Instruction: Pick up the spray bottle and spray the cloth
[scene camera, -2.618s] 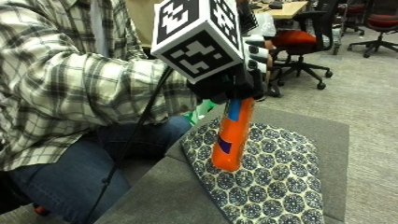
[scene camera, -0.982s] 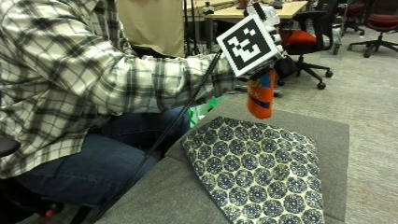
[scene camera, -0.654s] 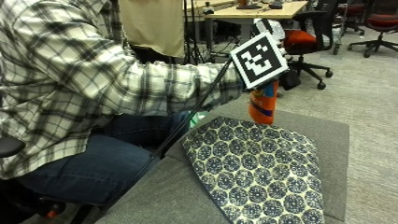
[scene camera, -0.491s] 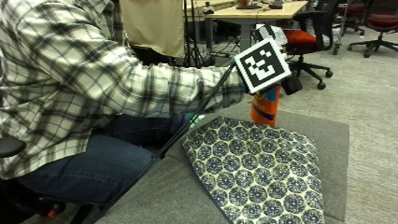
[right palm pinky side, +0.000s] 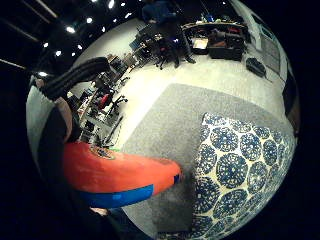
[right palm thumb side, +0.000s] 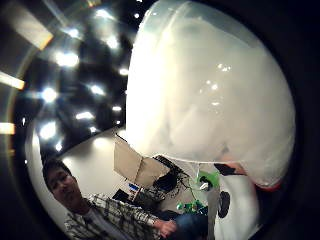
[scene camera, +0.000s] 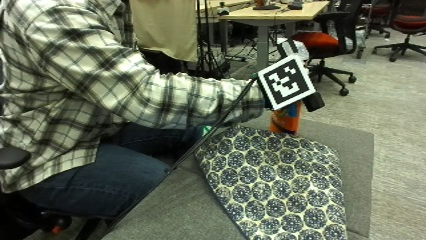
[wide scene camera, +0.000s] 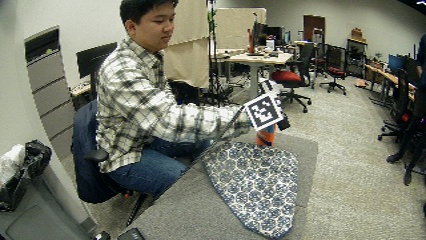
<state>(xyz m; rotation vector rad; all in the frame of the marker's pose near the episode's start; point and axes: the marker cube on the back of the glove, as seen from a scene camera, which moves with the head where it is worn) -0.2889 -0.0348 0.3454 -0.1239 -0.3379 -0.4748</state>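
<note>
spray bottle: orange body, blue band, upright, long axis near vertical, base at or just above grey table, just beyond far edge of cloth; contact with table unclear. right hand at bottle's upper part, mostly hidden; fingers seem wrapped round it, bottle close against palm. cloth lies flat, toward person from bottle. judgement: nozzle direction not visible; spraying needs it aimed down at cloth.
</note>
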